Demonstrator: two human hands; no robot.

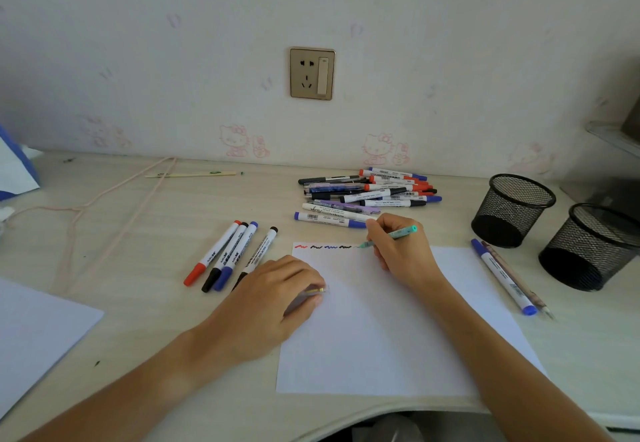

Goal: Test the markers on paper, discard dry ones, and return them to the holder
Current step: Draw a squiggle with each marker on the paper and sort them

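While the right hand (398, 251) pinches a teal pen (391, 235) low on its barrel, tip touching the top of the paper (381, 330) beside four short test scribbles (323, 246), the left hand (277, 296) lies curled on the sheet's edge, holding what looks like the pen's cap (317, 291). The pen seems light, stiff and slick, best gripped near the tip. Four tested markers (230, 256) lie left; an untested pile (367, 192) sits behind; two mesh holders (554, 230) wait on the tabletop at right.
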